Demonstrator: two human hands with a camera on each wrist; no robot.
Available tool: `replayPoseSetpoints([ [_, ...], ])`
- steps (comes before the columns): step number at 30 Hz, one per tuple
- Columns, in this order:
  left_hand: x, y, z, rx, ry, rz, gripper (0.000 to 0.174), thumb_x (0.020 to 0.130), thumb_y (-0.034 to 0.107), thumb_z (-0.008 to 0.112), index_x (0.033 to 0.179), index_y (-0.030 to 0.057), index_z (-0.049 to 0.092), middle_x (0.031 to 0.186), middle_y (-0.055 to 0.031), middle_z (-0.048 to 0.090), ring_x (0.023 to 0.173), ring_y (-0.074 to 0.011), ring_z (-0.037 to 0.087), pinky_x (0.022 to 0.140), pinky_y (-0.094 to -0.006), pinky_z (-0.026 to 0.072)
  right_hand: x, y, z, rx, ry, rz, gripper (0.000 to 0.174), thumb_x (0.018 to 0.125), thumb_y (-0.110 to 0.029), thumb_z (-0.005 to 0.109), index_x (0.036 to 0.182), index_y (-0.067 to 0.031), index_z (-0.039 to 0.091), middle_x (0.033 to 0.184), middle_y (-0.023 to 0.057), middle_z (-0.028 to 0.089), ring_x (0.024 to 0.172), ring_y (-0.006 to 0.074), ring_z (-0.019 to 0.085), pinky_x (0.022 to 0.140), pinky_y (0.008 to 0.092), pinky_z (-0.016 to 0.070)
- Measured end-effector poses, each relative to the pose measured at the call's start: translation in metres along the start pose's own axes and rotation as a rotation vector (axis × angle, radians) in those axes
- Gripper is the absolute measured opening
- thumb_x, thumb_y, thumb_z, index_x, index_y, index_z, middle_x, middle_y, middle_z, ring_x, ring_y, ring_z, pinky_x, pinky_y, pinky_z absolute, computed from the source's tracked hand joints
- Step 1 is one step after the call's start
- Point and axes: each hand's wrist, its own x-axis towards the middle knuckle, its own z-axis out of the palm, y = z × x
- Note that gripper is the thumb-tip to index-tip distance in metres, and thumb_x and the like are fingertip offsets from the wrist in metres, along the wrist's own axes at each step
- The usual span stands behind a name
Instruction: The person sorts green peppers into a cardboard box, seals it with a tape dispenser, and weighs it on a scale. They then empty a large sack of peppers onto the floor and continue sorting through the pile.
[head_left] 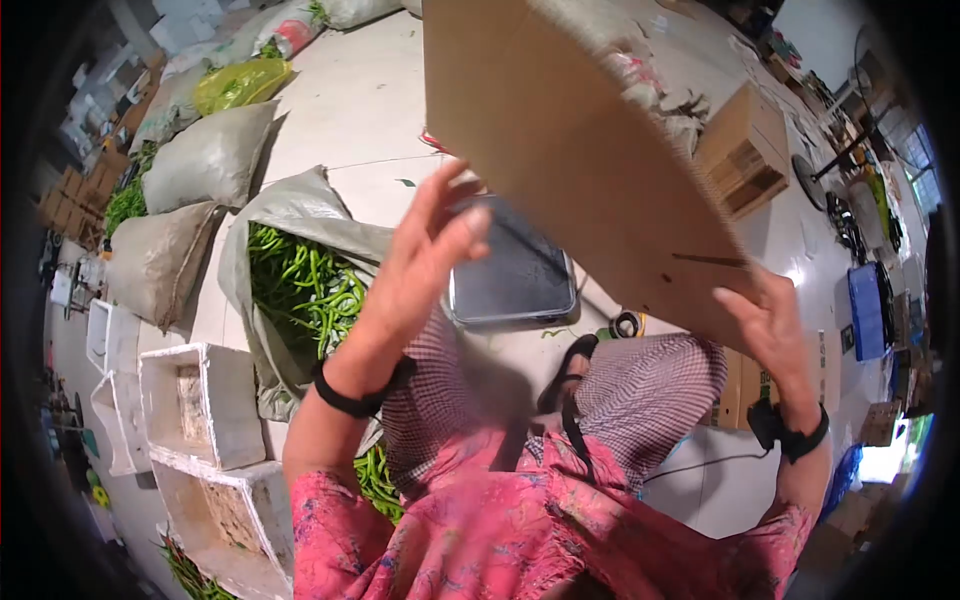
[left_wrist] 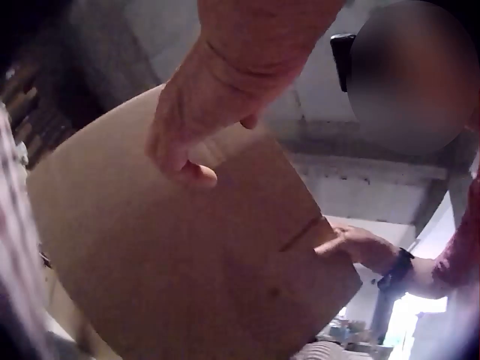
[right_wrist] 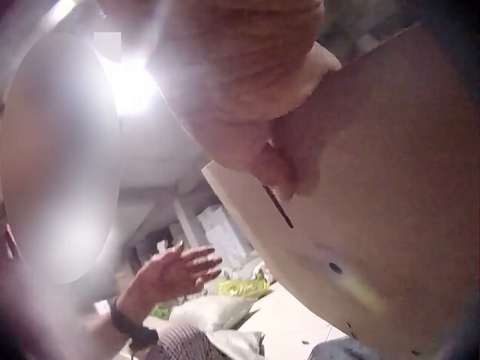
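Note:
A large flat brown cardboard piece (head_left: pixel 580 150) is held up at a tilt over the floor. My right hand (head_left: pixel 765 325) pinches its lower right edge, the thumb on the near face, as the right wrist view also shows at the cardboard (right_wrist: pixel 390 195). My left hand (head_left: pixel 425 260) is raised beside the cardboard's left side with its fingers spread and holding nothing; in the right wrist view the left hand (right_wrist: pixel 172 277) stands apart from it. Below, a dark rectangular tray (head_left: pixel 512 275) lies on the floor between the hands.
An open sack of green peppers (head_left: pixel 305 290) stands left of the legs, with white foam boxes (head_left: pixel 205 400) nearer the body. Closed sacks (head_left: pixel 210 155) and a yellow bag (head_left: pixel 240 85) lie farther left. A cardboard box (head_left: pixel 745 150) and a roll of tape (head_left: pixel 627 324) are on the right.

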Motion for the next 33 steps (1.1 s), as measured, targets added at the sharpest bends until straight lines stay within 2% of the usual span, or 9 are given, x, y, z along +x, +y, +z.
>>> replayPoseSetpoints([
  [3, 0.028, -0.006, -0.036, 0.102, 0.199, -0.045, 0.078, 0.095, 0.045, 0.058, 0.151, 0.0019, 0.024, 0.150, -0.0205, 0.034, 0.133, -0.0299, 0.042, 0.100, -0.0396, 0.0448, 0.026, 0.002, 0.039, -0.137, -0.177, -0.136, 0.031, 0.078, -0.010, 0.071, 0.103, 0.0067, 0.065, 0.075, 0.0271, 0.062, 0.069, 0.0369, 0.066, 0.065, 0.0379, 0.0508],
  [9, 0.106, -0.054, -0.076, 0.258, 0.359, -0.193, 0.106, 0.084, 0.063, 0.063, 0.153, 0.0013, 0.012, 0.153, -0.0214, 0.027, 0.138, -0.0326, 0.035, 0.103, -0.0473, 0.0416, 0.039, 0.005, 0.082, -0.267, -0.553, 0.107, 0.032, 0.081, -0.018, 0.068, 0.106, 0.0016, 0.063, 0.077, 0.0268, 0.061, 0.077, 0.0452, 0.061, 0.069, 0.0469, 0.0495],
  [14, 0.135, -0.081, -0.067, 0.187, 0.342, -0.139, 0.109, 0.077, 0.054, 0.076, 0.147, -0.0063, 0.018, 0.136, -0.0280, 0.042, 0.120, -0.0335, 0.051, 0.097, -0.0435, 0.0473, 0.053, 0.000, 0.089, 0.089, -0.870, 0.041, 0.044, 0.096, -0.030, 0.053, 0.131, -0.0032, 0.054, 0.126, 0.0253, 0.056, 0.116, 0.0373, 0.055, 0.097, 0.0447, 0.0423],
  [18, 0.127, -0.077, -0.070, 0.173, 0.318, -0.135, 0.106, 0.077, 0.048, 0.078, 0.149, -0.0014, 0.019, 0.137, -0.0237, 0.043, 0.117, -0.0292, 0.054, 0.094, -0.0417, 0.0482, 0.050, 0.027, 0.097, 0.222, -0.814, 0.044, 0.053, 0.101, -0.039, 0.043, 0.140, -0.0034, 0.046, 0.138, 0.0209, 0.049, 0.127, 0.0317, 0.048, 0.106, 0.0428, 0.0363],
  [24, 0.101, -0.077, -0.087, 0.166, 0.317, -0.175, 0.097, 0.083, 0.050, 0.071, 0.153, 0.0077, 0.019, 0.147, -0.0141, 0.036, 0.132, -0.0257, 0.041, 0.098, -0.0443, 0.0438, 0.058, 0.022, 0.095, 0.499, -0.996, 0.387, 0.060, 0.101, -0.046, 0.042, 0.140, 0.0002, 0.044, 0.126, 0.0208, 0.059, 0.115, 0.0297, 0.058, 0.102, 0.0372, 0.0417],
  [26, 0.097, -0.079, -0.094, 0.166, 0.299, -0.149, 0.107, 0.079, 0.050, 0.075, 0.153, 0.0020, 0.014, 0.152, -0.0222, 0.027, 0.131, -0.0313, 0.043, 0.098, -0.0461, 0.0451, 0.051, 0.022, 0.101, 0.311, -0.861, 0.028, 0.054, 0.101, -0.042, 0.044, 0.136, -0.0008, 0.049, 0.104, 0.0131, 0.067, 0.093, 0.0291, 0.065, 0.088, 0.0347, 0.0497],
  [30, 0.089, -0.074, -0.099, 0.118, 0.281, -0.146, 0.112, 0.078, 0.047, 0.078, 0.154, -0.0001, 0.010, 0.155, -0.0237, 0.022, 0.135, -0.0322, 0.040, 0.100, -0.0452, 0.0448, 0.062, 0.013, 0.088, 0.173, -0.725, 0.036, 0.034, 0.100, -0.027, 0.046, 0.104, 0.0031, 0.062, 0.079, 0.0212, 0.062, 0.075, 0.0314, 0.065, 0.069, 0.0376, 0.0494],
  [31, 0.085, -0.069, -0.094, 0.088, 0.316, -0.140, 0.111, 0.076, 0.037, 0.079, 0.153, -0.0022, 0.010, 0.155, -0.0246, 0.022, 0.138, -0.0335, 0.035, 0.105, -0.0462, 0.0401, 0.062, 0.015, 0.089, -0.023, -0.543, -0.169, 0.029, 0.099, -0.021, 0.049, 0.087, 0.0037, 0.058, 0.079, 0.0267, 0.060, 0.074, 0.0418, 0.061, 0.065, 0.0448, 0.0469],
  [33, 0.087, -0.074, -0.101, 0.308, 0.378, -0.050, 0.108, 0.074, 0.032, 0.078, 0.152, -0.0040, 0.012, 0.155, -0.0251, 0.023, 0.139, -0.0349, 0.033, 0.108, -0.0468, 0.0365, 0.064, 0.016, 0.093, -0.145, -0.441, -0.182, 0.027, 0.097, -0.020, 0.051, 0.085, 0.0032, 0.058, 0.078, 0.0265, 0.060, 0.074, 0.0443, 0.060, 0.064, 0.0474, 0.0466],
])
